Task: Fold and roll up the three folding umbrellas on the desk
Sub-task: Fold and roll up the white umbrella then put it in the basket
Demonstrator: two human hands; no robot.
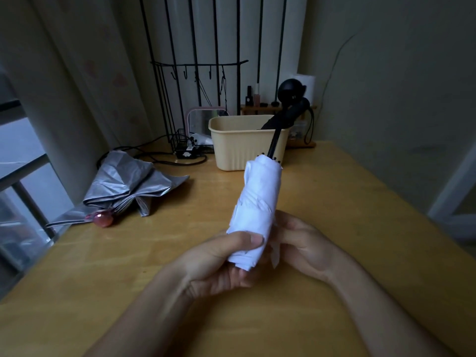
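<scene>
Head view: a person holds the white umbrella above the desk, tilted away, its black handle pointing at the far wall.
Left hand: wraps the roll's near end, thumb pressed flat across the cloth, probably to keep the wound layers from springing loose.
Right hand: fingers curl against the roll's right side. A pale strip hangs just beside them, but I cannot tell if they pinch it.
Likely step: cinching this roll before a strap closes it.
White canopy: thin, smooth fabric wound into a fairly tight cylinder, with flaps and small black rib tips showing at the far end.
Silver umbrella: lies on the desk at left, well apart from the hands. It is glossy, creased and loosely pleated, not yet rolled, with a rounded pink handle nearest the camera.
Beige bin: ribbed plastic, at the desk's back. Something dark sits inside, too dim to identify.
</scene>
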